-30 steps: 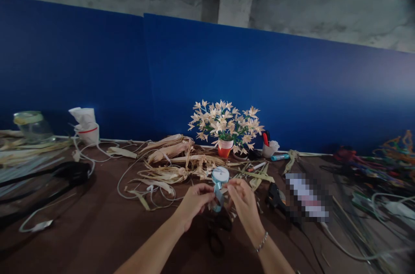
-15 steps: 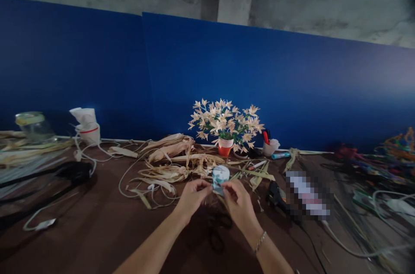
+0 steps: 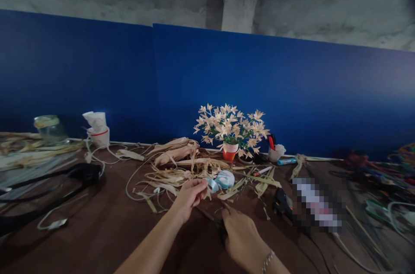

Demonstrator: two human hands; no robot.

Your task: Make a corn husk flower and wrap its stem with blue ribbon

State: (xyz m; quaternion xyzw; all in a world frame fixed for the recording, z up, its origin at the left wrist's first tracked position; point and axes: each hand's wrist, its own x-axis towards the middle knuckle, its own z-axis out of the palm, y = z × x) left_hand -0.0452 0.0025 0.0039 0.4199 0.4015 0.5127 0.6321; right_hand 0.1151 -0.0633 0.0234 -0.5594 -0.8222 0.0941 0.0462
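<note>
My left hand [image 3: 189,198] is closed in a pinch on a light blue ribbon [image 3: 212,185]. The strip runs to the ribbon roll [image 3: 226,179], which rests on the table just beyond my fingertips. Lower and to the right, my right hand [image 3: 241,233] is closed around the dark handles of a pair of scissors [image 3: 221,227]. Their blades point up and left, toward the space below my left hand. My right hand partly hides the handles.
Dry husks [image 3: 177,155] lie behind my left hand. A red cup of pale flowers [image 3: 230,152] stands at the back. A glue gun [image 3: 282,202] lies to the right, and a black strap-like object [image 3: 84,173] to the left. A white cable [image 3: 128,185] loops near the husks.
My right hand has let go of the ribbon, moved down toward me and taken hold of the scissors, which have turned. My left hand keeps its pinch. The view has shifted slightly.
</note>
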